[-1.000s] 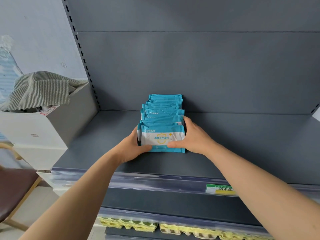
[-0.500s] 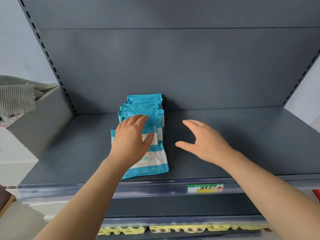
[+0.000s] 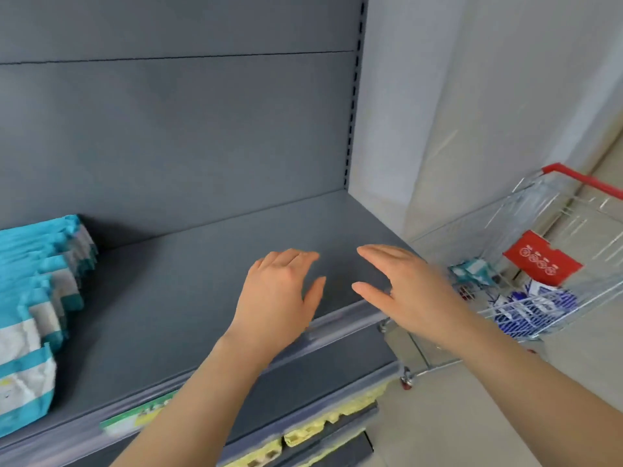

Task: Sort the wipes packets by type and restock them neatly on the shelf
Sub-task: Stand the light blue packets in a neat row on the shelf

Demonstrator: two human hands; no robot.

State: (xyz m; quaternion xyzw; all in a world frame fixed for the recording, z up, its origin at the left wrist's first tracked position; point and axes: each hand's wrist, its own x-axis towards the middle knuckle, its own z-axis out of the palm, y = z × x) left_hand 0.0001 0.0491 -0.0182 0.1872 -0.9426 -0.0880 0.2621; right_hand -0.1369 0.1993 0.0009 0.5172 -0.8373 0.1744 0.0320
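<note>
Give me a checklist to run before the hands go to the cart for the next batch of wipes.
1. Left hand free: ok, open over the shelf, holding nothing.
2. Right hand free: ok, open, holding nothing.
3. Teal packets placed: ok, an overlapping row at the shelf's left, apart from both hands.
4. Room for another type: ok, the shelf is bare to the right of the row.
5. Stock left in the cart: ok, blue-and-white packets lie inside.
6. Teal-and-white packet in the cart matches the shelf row: cannot tell, too blurred.
</note>
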